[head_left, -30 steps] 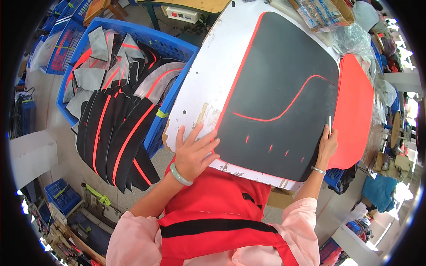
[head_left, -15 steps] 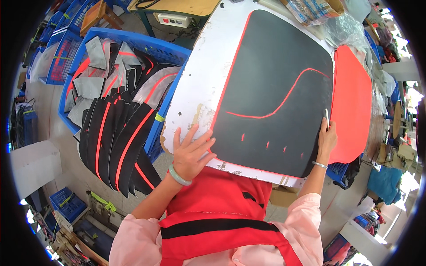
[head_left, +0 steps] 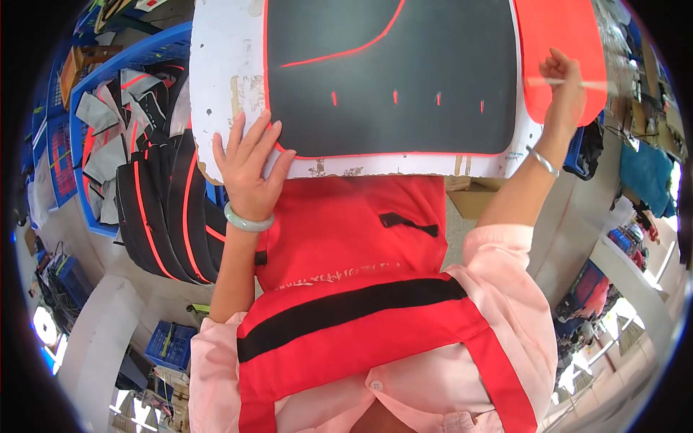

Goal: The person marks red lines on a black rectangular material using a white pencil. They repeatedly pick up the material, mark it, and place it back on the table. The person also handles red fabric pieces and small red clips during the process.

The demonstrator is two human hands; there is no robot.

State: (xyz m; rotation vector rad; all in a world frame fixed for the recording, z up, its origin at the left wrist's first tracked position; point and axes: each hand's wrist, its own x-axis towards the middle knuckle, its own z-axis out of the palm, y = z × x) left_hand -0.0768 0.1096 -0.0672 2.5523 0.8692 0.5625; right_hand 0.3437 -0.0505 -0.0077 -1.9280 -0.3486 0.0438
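A large black panel (head_left: 404, 79) lies on a white board (head_left: 229, 58). Red shows along its edge, in one long curved line and in several short slits. My left hand (head_left: 249, 162) rests flat at the panel's lower left corner, fingers spread, holding nothing. Over the red sheet (head_left: 585, 43) on the right, my right hand (head_left: 564, 94) is raised with bent fingers. Between them is a thin white stick (head_left: 595, 84), smeared by motion; its exact kind I cannot make out.
A blue crate (head_left: 83, 173) on the left holds black and grey strips (head_left: 162, 209) with red lines, some hanging over its side. Below the board's right end sits a cardboard box (head_left: 473, 198). A small blue crate (head_left: 171, 343) stands at the lower left.
My right hand has left the black panel's right edge and moved up over the red sheet, still with the white stick. My left hand stays at the corner. The whole view has shifted.
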